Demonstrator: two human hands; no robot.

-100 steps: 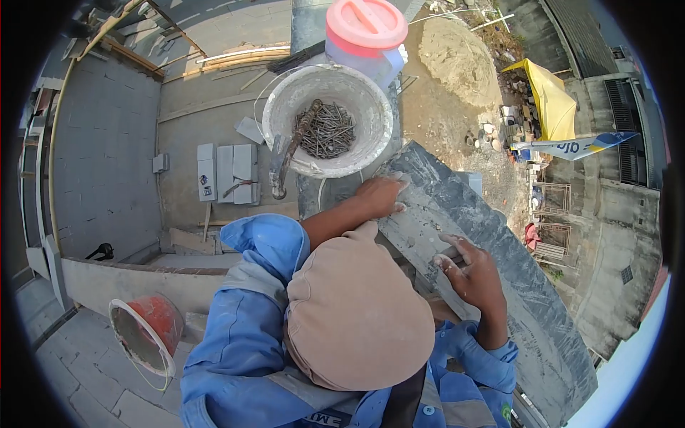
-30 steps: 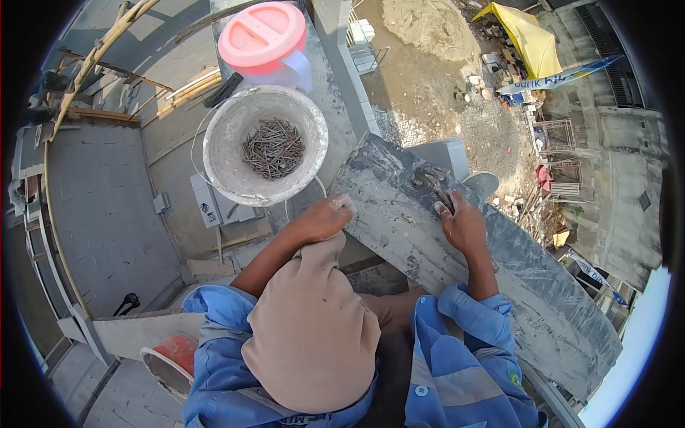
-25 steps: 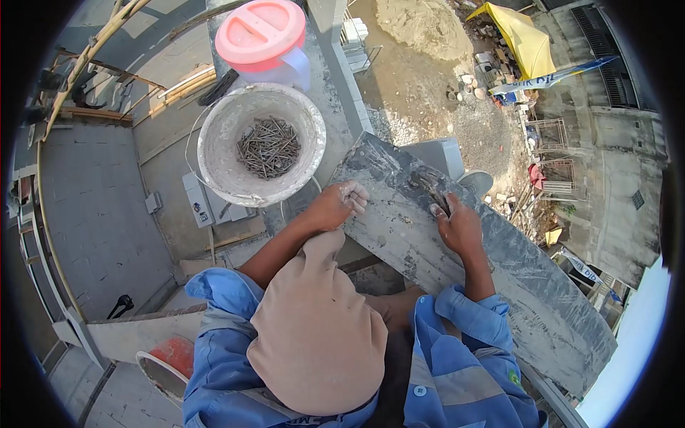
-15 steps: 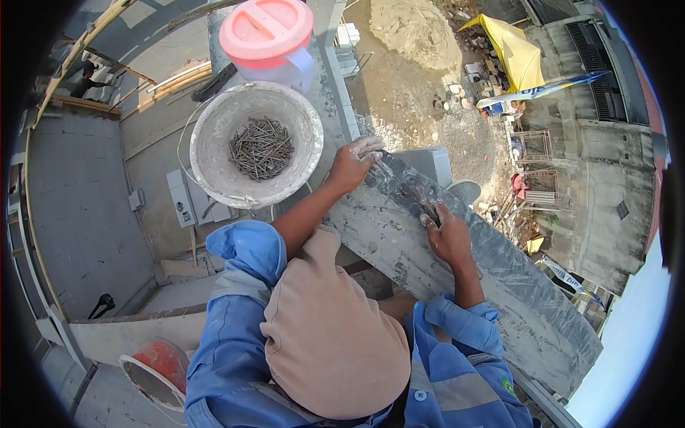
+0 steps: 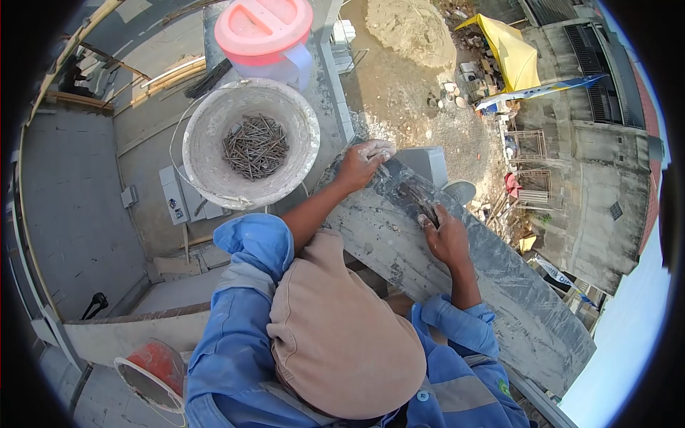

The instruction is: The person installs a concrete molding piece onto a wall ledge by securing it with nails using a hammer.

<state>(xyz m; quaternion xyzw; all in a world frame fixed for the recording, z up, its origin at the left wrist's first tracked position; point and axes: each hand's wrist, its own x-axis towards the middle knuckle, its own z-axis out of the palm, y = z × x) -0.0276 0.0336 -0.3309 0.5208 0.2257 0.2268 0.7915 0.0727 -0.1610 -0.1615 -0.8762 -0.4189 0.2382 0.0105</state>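
Observation:
A wide grey board (image 5: 471,271), smeared with dried cement, lies diagonally in front of my body. My left hand (image 5: 365,162) is at its far left end, with whitened fingers curled over the corner. My right hand (image 5: 448,239) is closed around a dark, slim tool (image 5: 419,198) that lies low against the board's face; its exact kind is hard to make out. Left of my left hand stands a cement-crusted bucket (image 5: 300,114) with a heap of nails (image 5: 255,146) in it.
Behind the bucket stands a jug with a pink lid (image 5: 262,27). A red bucket (image 5: 153,364) is at lower left. Beyond the board the ground lies far below, with a sand pile (image 5: 410,36) and a yellow tarp (image 5: 510,57). Another person (image 5: 71,82) is at far left.
My left hand has shifted slightly right along the board's end, and its fingers are more curled. My right hand stays nearly in place with the tool. The view has moved a little.

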